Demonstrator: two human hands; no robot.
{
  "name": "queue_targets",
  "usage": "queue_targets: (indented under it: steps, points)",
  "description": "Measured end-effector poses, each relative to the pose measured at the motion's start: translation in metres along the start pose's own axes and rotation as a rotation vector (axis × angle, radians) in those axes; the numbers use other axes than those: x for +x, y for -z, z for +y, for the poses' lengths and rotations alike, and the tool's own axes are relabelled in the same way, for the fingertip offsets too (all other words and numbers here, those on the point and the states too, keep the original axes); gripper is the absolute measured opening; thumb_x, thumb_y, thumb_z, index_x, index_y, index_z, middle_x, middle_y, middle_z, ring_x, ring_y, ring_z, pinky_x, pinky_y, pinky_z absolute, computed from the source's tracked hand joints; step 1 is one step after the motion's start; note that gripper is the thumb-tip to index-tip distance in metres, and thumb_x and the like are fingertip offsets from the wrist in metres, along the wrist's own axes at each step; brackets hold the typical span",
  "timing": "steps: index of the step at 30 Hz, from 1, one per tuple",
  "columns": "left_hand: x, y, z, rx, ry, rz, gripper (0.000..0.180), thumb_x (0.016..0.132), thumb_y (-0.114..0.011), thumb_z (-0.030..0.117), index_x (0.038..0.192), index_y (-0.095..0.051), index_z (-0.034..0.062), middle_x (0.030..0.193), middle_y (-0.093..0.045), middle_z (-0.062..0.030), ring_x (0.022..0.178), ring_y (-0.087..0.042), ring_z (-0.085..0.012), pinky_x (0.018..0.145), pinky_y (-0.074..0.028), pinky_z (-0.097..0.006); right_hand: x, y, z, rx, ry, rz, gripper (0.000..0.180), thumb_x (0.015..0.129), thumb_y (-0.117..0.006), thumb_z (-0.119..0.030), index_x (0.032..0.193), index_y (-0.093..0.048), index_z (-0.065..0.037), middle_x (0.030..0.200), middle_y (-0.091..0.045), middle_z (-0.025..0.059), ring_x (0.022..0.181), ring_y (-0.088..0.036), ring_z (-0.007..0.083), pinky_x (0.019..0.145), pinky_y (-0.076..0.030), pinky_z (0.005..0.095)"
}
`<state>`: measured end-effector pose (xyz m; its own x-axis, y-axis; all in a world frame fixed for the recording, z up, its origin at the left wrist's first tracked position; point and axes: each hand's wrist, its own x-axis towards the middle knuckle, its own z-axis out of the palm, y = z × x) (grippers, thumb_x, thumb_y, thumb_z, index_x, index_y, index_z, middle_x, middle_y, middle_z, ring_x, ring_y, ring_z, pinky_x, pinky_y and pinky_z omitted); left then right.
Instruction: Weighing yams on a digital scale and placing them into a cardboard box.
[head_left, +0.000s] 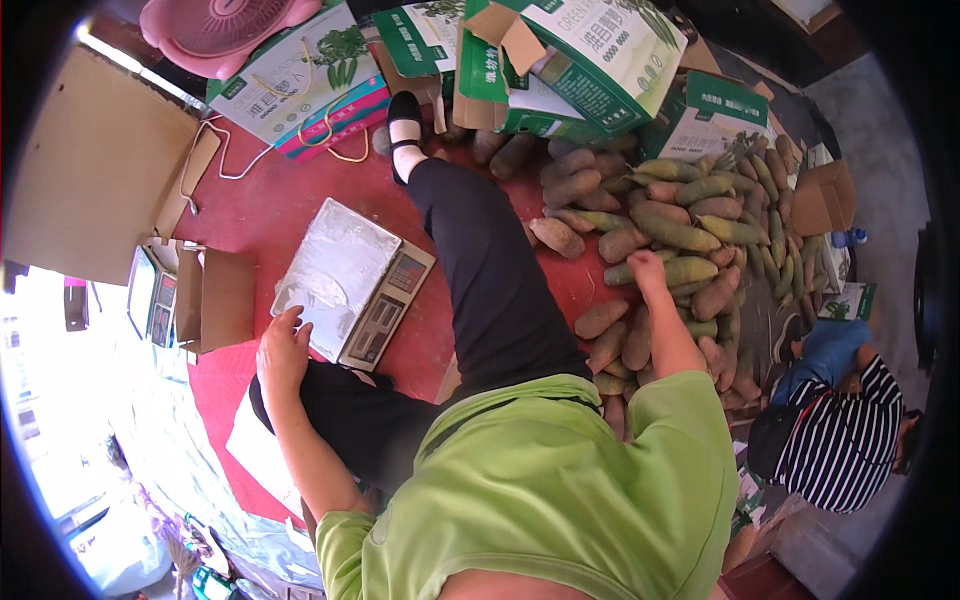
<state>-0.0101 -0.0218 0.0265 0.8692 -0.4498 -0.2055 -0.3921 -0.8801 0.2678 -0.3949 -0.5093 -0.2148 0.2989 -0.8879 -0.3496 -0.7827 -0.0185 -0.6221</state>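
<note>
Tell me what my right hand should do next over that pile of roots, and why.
Probably close the right hand on the root just under it and carry it toward the scale. That hand is already down on the pile but whether it grips anything cannot be told; the scale's tray looks bare, and the left hand rests at its near edge.

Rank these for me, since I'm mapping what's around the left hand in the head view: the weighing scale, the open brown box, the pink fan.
From the left hand:
1. Weighing scale, right beside the fingers, just up and right of them.
2. Open brown box, a little to the left on the red floor.
3. Pink fan, far off at the top edge.
</note>
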Motion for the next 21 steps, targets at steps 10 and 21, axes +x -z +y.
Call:
queue_targets:
  steps: [10,21]
  points:
    - [-0.013,0.006,-0.014,0.022,0.044,0.039,0.031,0.083,-0.062,0.022,0.111,-0.062,0.0092,0.104,-0.064,-0.0135,0.095,-0.061,-0.0339,0.081,-0.049,-0.043,0.056,-0.023,-0.35,0.457,0.485,-0.072,0.04,0.083,-0.07,-0.033,0.103,-0.065,0.002,0.087,-0.063,0.0038,0.078,-0.056,0.0117,0.072,-0.046,0.0258]
    - [-0.017,0.014,-0.012,0.005,0.096,0.011,0.029,0.085,-0.06,0.024,0.111,-0.061,0.0107,0.106,-0.063,-0.0111,0.097,-0.06,-0.0323,0.083,-0.048,-0.043,0.148,-0.049,-0.382,0.417,0.463,-0.135,0.032,0.084,-0.065,-0.019,0.108,-0.062,0.002,0.095,-0.065,0.0061,0.08,-0.058,0.0133,0.071,-0.046,0.0272]
